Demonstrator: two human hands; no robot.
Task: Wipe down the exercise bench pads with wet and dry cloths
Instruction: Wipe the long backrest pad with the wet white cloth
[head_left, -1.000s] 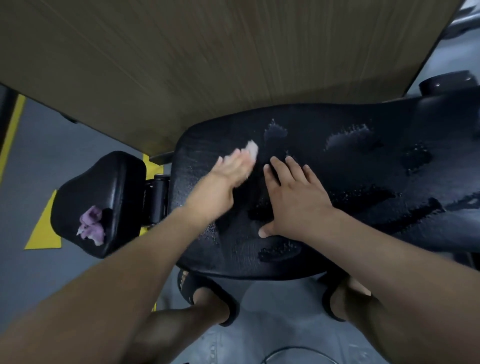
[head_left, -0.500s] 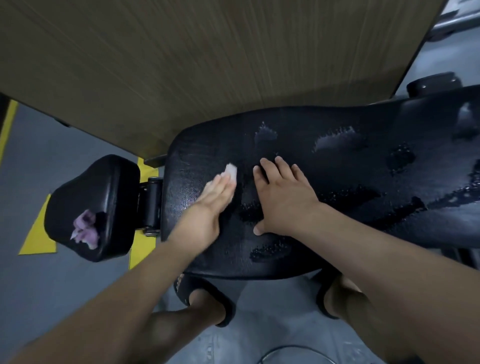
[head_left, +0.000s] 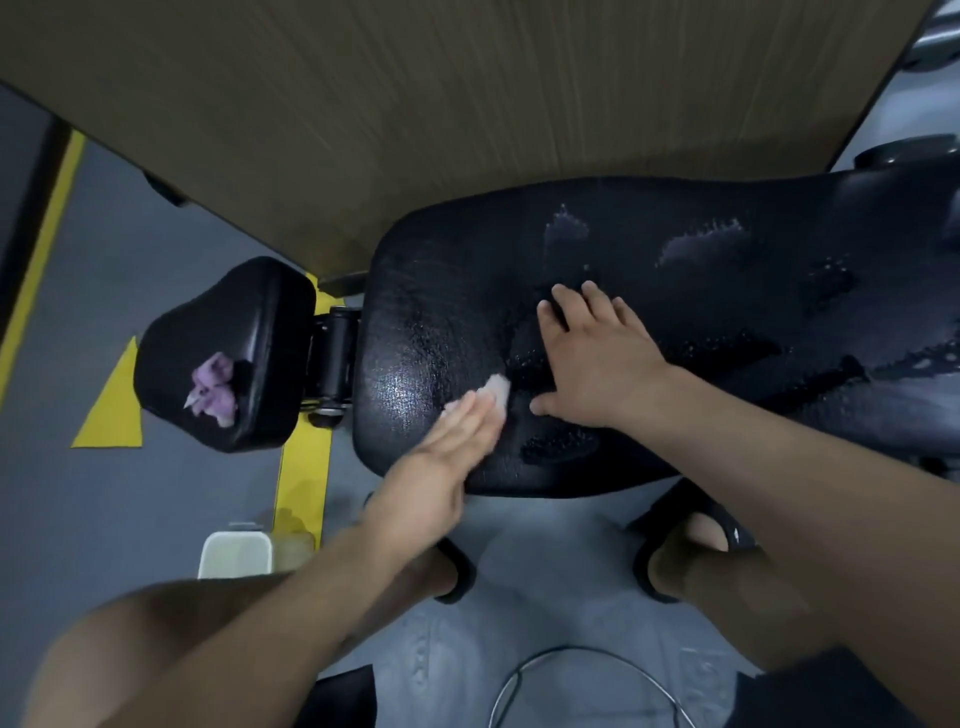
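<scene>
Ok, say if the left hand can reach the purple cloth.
Probably yes: the purple cloth lies uncovered on the small pad, with nothing between it and the left hand, though that hand presses a white cloth.

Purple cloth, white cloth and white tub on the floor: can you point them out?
purple cloth (head_left: 213, 384): head view, middle of the crumpled bundle.
white cloth (head_left: 497, 388): head view, its exposed end.
white tub (head_left: 239, 537): head view, far rim.
</scene>
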